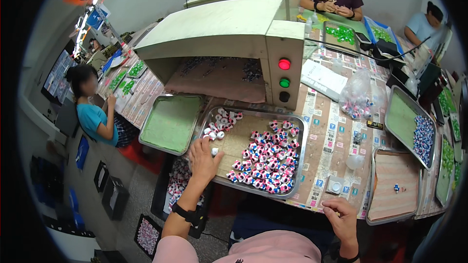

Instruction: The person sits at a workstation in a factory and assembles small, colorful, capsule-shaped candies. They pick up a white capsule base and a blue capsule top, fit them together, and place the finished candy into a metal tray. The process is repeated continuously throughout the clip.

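Note:
My left hand (202,158) rests on the near left corner of a metal tray (302,139), fingers spread, touching a small white piece (214,151). The tray holds several small pink, white and blue figures (265,158) grouped at its right and several white pieces (219,124) at its far left. My right hand (341,216) hovers at the table's near edge, fingers curled; whether it holds a small piece I cannot tell. A black watch sits on my left wrist.
A green-lined metal tray (170,122) lies left of mine. A beige box machine (229,34) with red and green lamps stands behind. A bag of figures (358,95), more trays (395,185) and green parts (341,33) lie right. Other people sit left and across the table.

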Motion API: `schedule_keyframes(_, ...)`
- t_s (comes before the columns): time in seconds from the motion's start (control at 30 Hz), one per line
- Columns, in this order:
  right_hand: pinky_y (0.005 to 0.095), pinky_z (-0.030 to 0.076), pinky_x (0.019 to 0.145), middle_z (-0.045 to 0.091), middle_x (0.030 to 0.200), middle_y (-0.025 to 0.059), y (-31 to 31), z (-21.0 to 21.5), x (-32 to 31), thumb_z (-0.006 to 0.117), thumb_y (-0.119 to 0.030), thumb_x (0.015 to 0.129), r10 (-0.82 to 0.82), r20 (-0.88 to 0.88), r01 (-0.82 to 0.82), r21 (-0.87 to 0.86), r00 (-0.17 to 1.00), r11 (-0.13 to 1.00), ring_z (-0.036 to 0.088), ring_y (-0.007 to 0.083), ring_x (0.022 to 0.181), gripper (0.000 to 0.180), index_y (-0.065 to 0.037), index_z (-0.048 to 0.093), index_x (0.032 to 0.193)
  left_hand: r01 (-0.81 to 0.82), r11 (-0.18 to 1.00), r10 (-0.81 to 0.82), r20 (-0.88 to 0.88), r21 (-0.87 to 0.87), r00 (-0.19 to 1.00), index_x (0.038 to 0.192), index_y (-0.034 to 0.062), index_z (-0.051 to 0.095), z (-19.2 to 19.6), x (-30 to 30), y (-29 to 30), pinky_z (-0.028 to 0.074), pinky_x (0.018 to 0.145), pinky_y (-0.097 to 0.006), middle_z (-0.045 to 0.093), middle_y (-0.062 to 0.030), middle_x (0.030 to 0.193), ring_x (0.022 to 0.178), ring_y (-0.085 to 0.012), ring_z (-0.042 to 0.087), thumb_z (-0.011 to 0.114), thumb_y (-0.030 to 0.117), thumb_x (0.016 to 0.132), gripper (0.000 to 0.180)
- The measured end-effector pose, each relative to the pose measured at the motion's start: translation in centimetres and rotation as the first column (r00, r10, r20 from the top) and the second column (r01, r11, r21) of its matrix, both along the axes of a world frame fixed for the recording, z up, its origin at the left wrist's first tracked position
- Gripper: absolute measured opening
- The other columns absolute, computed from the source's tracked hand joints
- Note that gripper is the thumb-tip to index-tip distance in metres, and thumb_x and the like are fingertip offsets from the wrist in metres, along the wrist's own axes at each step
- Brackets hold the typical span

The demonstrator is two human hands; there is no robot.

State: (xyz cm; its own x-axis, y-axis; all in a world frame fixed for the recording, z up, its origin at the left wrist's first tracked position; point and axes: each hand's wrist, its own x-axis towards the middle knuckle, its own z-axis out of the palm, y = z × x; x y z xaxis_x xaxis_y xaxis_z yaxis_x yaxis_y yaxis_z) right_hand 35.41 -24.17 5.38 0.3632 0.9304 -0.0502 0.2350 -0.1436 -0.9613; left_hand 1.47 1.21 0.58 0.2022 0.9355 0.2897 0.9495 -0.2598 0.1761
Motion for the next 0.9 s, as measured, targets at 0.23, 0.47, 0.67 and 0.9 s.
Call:
schedule_keyframes(0.23,0.0252,0.049,0.065,0.068,0.09,0.0098,-1.4,0.5,1.5,0.068,-0.003,0.081,-0.048,0.092,0.045,0.036,0.995,0.998,0.064,0.0162,0.077,0.016,-0.002,0.072,0.096,-0.02,1.0,0.02,-0.043,-0.009,0.999,0.123,0.005,0.049,-2.4,0.2,2.3,0.046,0.082,-0.047,0.052,-0.0204,0.112,0.101,-0.0387,0.055,0.066,0.022,0.084,0.046)
schedule_keyframes(0.47,0.0268,0.051,0.065,0.067,0.091,0.0111,-4.5,0.2,7.2,0.065,-0.005,0.083,-0.301,0.234,0.301,0.036,0.925,0.953,0.064,0.0177,0.078,0.015,-0.002,0.07,0.097,0.073,0.996,-0.07,-0.061,0.051,0.996,0.122,0.0045,0.051,-2.8,-0.5,2.0,0.046,0.079,-0.048,0.053,-0.0204,0.107,0.097,-0.0408,0.056,0.057,0.013,0.09,0.034)
schedule_keyframes(0.67,0.0375,0.049,0.079,0.066,0.098,0.0139,-8.4,-2.0,15.6,0.063,-0.001,0.079,-0.617,0.599,0.647,0.204,0.511,0.734,0.06,0.0298,0.093,0.02,-0.002,0.068,0.098,0.114,0.994,-0.114,0.002,-0.006,0.994,0.121,0.0001,0.05,-2.1,-0.3,2.3,0.044,0.078,-0.049,0.053,-0.0236,0.103,0.095,-0.0437,0.055,0.054,0.012,0.092,0.032)
schedule_keyframes(0.9,0.0411,0.044,0.088,0.062,0.102,0.0162,-8.6,-4.4,19.6,0.064,0.002,0.075,-0.47,0.745,0.62,0.097,0.474,0.779,0.055,0.0342,0.097,0.023,-0.001,0.066,0.097,0.113,0.987,-0.032,0.545,-0.115,0.838,0.107,0.0022,0.055,-4.8,-5.5,6.0,0.044,0.061,-0.037,0.054,-0.0116,0.079,0.067,-0.0221,0.054,0.051,0.02,0.097,0.021)
